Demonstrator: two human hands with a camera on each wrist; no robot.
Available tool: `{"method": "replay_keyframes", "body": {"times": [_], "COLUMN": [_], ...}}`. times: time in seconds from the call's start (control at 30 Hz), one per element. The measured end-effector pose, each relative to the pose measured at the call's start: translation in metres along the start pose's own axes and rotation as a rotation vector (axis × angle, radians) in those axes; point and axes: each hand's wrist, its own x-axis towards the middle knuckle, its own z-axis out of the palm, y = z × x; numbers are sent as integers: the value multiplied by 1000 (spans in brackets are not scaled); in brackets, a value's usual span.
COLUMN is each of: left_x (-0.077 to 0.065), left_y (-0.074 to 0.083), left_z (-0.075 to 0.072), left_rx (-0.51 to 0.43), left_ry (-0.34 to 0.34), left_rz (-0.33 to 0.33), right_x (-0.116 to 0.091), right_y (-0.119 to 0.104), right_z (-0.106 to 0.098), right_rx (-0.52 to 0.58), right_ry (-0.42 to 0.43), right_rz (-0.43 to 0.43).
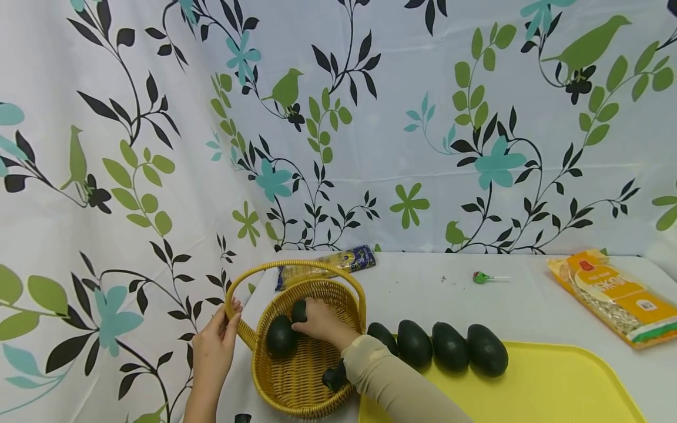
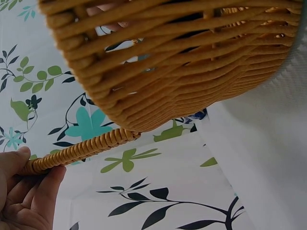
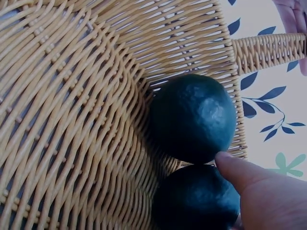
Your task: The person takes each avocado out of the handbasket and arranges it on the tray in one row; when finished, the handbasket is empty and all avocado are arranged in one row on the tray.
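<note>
My left hand grips the arched handle of a round yellow-brown wicker basket at its left side. In the left wrist view, the thumb and fingers close around the wrapped handle, below the woven wall. My right hand reaches inside the basket and holds a dark green avocado near the far left wall. Beside it lies a second avocado, close to the handle's base. The right wrist view shows the thumb over the held avocado, its tip at the other one.
Several more avocados stand in a row along the far left of a yellow tray. Behind the basket lies a pasta packet. A lollipop and an orange seed bag lie on the white table. Patterned curtain hangs behind and left.
</note>
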Motion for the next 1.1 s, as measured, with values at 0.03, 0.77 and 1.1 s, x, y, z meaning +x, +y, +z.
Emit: {"method": "replay_keyframes", "body": {"times": [0.03,0.77,1.1], "left_x": [0,2,-1], "left_y": [0,1,1], "left_z": [0,0,-1], "left_rx": [-1,16,11], "left_ry": [1,-29,-18], "left_rz": [3,-17,-2], "right_x": [0,-6,-7], "right_y": [0,-2,-1], "right_z": [1,-3,-2], "right_rx": [8,7,-1], "right_ry": [-4,-113,-118], "right_rz": [-1,-17,-38]}}
